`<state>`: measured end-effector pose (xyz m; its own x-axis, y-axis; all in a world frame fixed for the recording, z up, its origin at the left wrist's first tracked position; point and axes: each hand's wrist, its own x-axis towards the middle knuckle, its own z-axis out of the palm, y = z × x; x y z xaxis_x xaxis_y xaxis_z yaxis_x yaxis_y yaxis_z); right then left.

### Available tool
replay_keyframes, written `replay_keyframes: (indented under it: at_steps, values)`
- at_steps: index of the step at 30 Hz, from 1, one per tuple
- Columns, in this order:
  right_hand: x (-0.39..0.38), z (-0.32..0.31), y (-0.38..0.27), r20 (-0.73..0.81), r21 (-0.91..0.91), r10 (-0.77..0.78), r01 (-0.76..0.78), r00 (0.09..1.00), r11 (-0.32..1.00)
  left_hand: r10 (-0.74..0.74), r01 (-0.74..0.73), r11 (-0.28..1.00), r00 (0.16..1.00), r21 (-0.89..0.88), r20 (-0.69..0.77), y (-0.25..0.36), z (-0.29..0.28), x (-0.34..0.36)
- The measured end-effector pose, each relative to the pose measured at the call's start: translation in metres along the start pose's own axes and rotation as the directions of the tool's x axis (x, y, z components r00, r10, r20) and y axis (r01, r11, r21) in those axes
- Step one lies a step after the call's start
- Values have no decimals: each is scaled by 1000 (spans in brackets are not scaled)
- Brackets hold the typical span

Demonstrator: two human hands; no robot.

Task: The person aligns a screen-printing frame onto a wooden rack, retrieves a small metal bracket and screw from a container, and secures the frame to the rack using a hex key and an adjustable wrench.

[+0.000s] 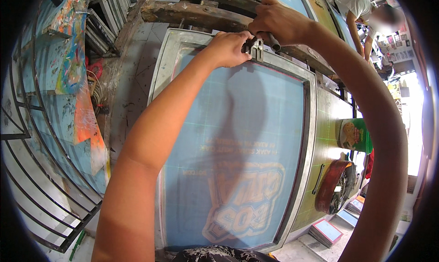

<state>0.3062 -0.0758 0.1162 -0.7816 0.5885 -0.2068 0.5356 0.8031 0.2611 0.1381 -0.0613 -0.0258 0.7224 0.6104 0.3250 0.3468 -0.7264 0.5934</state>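
A large silkscreen frame (305, 138) with blue mesh lies before me, a mirrored letter design on its near half. At its far edge my left hand (230, 49) is closed around a small metal clamp (257, 50), fingers bent over its left side. My right hand (281, 22) grips a dark metal tube (274, 42) just right of the clamp. The tube's round end shows below the fist and its other end above it. Whether the tube touches the clamp is hidden by my fingers.
Beyond the frame runs a worn wooden beam (192, 13). Paint-stained blue shelving (50, 111) and a black metal railing (27, 106) stand at left. To the right are a green tub (361, 136), a red round container (331, 189) of tools, and a co-worker (359, 10).
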Motion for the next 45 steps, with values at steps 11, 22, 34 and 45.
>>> replay_keyframes:
  at_steps: [11, 22, 34, 45]
  values:
    - [7, -4, 3, 69, 52, -43, 40, 997, 998, -83, 89, 995, 989, -39, 123, 7, -10, -1]
    - [18, 26, -24, -29, -35, 669, -670, 743, 742, -117, 117, 993, 987, 8, 112, 2, -3, 2]
    - [-2, -17, -15, -55, -44, 504, -506, 862, 861, -133, 129, 991, 983, 40, 130, 7, -7, 2]
    - [-10, -4, -15, 15, -103, 80, -78, 997, 992, -100, 103, 994, 991, -34, 94, 5, -7, 0]
